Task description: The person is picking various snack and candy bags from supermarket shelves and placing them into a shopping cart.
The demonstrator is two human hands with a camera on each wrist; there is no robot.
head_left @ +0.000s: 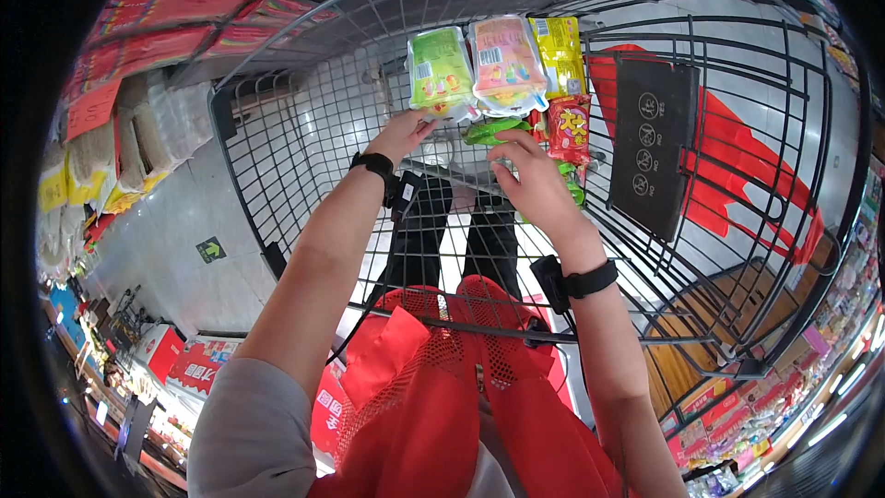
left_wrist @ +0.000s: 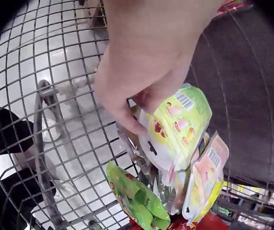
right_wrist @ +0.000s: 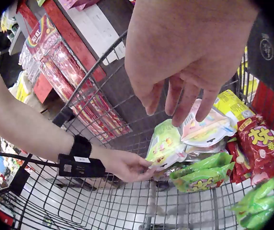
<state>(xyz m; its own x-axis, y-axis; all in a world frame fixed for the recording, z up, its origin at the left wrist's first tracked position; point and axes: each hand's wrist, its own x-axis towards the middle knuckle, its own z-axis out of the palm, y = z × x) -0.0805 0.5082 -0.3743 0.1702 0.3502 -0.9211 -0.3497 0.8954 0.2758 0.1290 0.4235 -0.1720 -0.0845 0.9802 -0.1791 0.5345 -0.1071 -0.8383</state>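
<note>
In the head view, my left hand is at the lower left corner of a light green pouch in the wire cart. The left wrist view has the thumb and fingers of this hand pinching the pouch's edge. Beside that pouch stands a pink one, then a yellow pack. My right hand hovers over the basket with loosely bent fingers and holds nothing. A green candy bag lies beneath it, near red candy bags.
The shopping cart's wire wall surrounds the packs. A black sign panel and red cloth are on the right side. Shelves with red packets stand close at the left. Another green bag lies at the basket's near right.
</note>
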